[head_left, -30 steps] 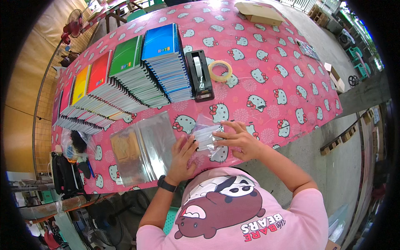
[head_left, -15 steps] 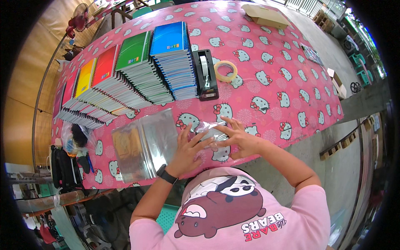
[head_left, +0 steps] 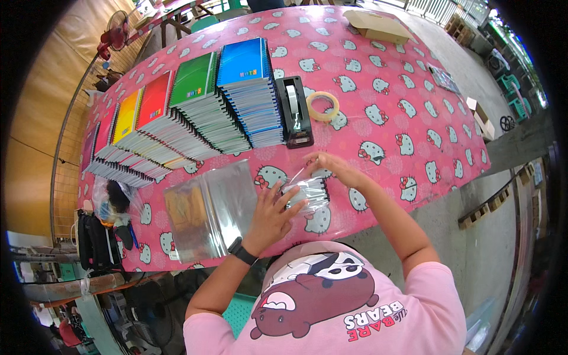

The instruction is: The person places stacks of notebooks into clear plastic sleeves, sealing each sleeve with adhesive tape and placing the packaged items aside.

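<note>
A small packet in clear plastic (head_left: pixel 309 198) lies on the table in front of me, with a dark spiral edge along its right side. My left hand (head_left: pixel 269 216) rests on its left part, fingers spread and flat. At its far edge my right hand (head_left: pixel 331 167) is bent over, fingertips pinching what looks like a lifted flap of the clear plastic; the fingertips are partly hidden. Left of my left hand lie large clear plastic sleeves (head_left: pixel 228 198). A black tape dispenser (head_left: pixel 300 121) stands beyond the packet, and a tape roll (head_left: pixel 323 107) lies beside it.
Stacks of spiral notebooks in blue (head_left: pixel 242 62), green (head_left: pixel 194 80), red (head_left: pixel 154 102), yellow and other colours stand at the back left. A brown cardboard box (head_left: pixel 378 26) sits at the far edge. A plastic bag (head_left: pixel 117 198) and a black bag (head_left: pixel 94 239) are at the left edge.
My right hand has lifted off the packet's top and moved to its far edge, its fingers closing there. My left hand stays spread on the packet. The view has shifted slightly.
</note>
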{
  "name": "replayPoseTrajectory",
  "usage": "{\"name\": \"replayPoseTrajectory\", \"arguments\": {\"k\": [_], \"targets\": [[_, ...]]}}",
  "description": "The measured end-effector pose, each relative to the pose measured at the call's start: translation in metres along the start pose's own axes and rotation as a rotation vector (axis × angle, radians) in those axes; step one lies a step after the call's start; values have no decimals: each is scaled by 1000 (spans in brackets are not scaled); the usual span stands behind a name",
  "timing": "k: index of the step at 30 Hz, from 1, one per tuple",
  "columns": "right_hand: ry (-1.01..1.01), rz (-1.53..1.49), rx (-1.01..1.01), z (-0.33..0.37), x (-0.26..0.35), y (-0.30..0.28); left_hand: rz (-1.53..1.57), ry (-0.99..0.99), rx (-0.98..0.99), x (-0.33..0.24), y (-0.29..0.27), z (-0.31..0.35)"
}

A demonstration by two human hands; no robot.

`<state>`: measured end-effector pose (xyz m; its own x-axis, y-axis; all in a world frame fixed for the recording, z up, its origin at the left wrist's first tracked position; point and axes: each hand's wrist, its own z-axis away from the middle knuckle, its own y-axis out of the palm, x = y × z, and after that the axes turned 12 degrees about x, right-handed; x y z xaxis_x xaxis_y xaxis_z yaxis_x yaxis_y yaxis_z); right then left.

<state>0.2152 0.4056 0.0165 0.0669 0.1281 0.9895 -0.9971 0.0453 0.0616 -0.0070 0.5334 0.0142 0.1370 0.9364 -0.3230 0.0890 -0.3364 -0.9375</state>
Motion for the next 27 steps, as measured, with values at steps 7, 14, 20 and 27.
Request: {"name": "replayPoseTrajectory", "arguments": {"k": [7,14,20,27], "targets": [[-97,347,-821,-82,-35,-51,57,21,15,0,1,-3],[-238,254,-855,-103,-32,-29,87,10,28,0,2,1],[-68,247,-853,-70,-57,-5,130,24,29,-2,-1,-1],[204,495,-686,-37,-35,-23,102,32,6,1,0,-3]]}}
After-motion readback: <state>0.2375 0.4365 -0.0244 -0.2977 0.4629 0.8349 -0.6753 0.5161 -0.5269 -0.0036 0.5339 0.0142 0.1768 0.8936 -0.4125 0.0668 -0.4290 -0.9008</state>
